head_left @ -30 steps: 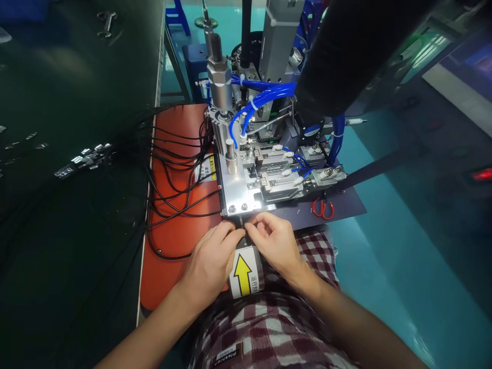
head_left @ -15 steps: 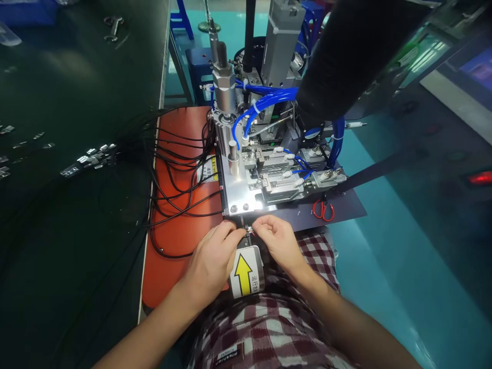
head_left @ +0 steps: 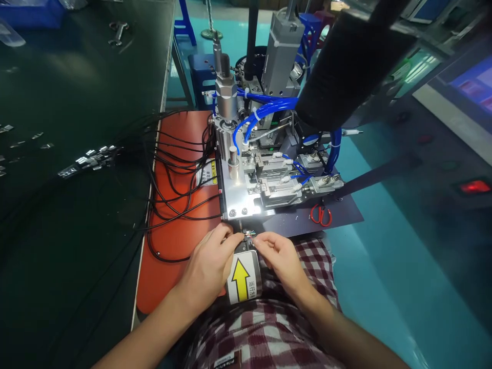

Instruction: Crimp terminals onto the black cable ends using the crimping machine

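Note:
My left hand (head_left: pixel 211 264) is closed, thumb and forefinger pinching a small cable connector (head_left: pixel 248 233) with fine coloured wire strands at its end. From the right, my right hand (head_left: pixel 281 256) closes its fingertips on a thin wire at that connector; its exact hold is hard to see. Both hands meet just in front of the metal machine plate (head_left: pixel 239 197), over a narrow black fixture (head_left: pixel 243 246). Below the fingers sits a white label with a yellow arrow (head_left: pixel 241 281).
Black cables (head_left: pixel 180 169) run across an orange board (head_left: pixel 169 284) to a bundle of metal-ended connectors (head_left: pixel 92 159) on the dark table (head_left: pixel 77 246). Red-handled scissors (head_left: pixel 321 215) lie right of the machine. Blue air tubes (head_left: pixel 274 106) and a black cylinder (head_left: pixel 346 72) stand above.
The view has shifted slightly. My right fingertips have dropped a little below the connector, where more of the strands shows. My left hand keeps its pinch.

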Available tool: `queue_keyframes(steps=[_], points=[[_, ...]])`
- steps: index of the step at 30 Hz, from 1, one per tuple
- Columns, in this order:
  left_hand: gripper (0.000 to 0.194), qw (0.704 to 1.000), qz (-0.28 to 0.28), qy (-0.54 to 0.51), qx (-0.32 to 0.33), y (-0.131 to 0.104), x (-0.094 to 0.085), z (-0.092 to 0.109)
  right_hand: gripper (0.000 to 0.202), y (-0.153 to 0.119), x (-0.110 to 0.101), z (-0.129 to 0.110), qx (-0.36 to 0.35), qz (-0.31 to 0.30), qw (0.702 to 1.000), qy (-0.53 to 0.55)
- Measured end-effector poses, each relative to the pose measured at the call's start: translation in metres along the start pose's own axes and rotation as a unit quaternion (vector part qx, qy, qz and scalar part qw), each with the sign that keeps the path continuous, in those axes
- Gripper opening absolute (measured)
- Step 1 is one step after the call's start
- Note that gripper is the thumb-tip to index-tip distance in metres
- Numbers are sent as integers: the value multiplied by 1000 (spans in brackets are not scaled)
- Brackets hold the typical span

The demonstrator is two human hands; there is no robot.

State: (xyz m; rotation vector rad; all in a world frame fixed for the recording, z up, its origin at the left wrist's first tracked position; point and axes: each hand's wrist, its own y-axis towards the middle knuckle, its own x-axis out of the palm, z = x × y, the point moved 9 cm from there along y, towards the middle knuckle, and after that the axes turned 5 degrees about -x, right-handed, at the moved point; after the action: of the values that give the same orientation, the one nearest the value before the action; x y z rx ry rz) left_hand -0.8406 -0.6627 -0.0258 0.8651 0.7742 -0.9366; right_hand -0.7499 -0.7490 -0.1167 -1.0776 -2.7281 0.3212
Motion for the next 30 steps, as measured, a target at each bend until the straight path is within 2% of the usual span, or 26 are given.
queue_keyframes(steps=[4, 7, 9, 11, 14, 17, 20, 22, 24, 30], points=[[27, 1000, 7, -3, 2, 0, -2, 1, 20, -3, -2, -12, -53, 30, 996, -61], [27, 1000, 3, -6, 3, 1, -2, 1, 10, -5, -5, -39, -161, 48, 964, -206], [28, 1000, 4, -6, 2, 1, -1, 1, 11, -6, -2, -50, -207, 38, 944, -256], [29, 1000, 5, -4, 2, 0, -1, 0, 10, -2, -3, -48, -189, 22, 958, -215], [29, 1000, -1, -5, -1, 0, 0, -2, 13, 10, -2, -25, -80, -16, 994, -71], [28, 1000, -4, 31, 0, 1, -3, 2, 22, 18, 3, -6, 0, -56, 998, 19], [30, 989, -16, 145, 4, -1, -1, 10, 29, 19, 4, 0, 20, -72, 996, 50], [35, 982, -36, 186, 0, -5, 4, 14, 33, 18, 3, 0, 20, -68, 995, 67], [38, 984, -43, 173, -3, -9, 8, 16, 34, 16, 3, -3, 9, -56, 995, 76], [33, 993, -18, 113, -14, -10, 8, 8, 32, 15, 12, -4, -14, -19, 995, 96]])
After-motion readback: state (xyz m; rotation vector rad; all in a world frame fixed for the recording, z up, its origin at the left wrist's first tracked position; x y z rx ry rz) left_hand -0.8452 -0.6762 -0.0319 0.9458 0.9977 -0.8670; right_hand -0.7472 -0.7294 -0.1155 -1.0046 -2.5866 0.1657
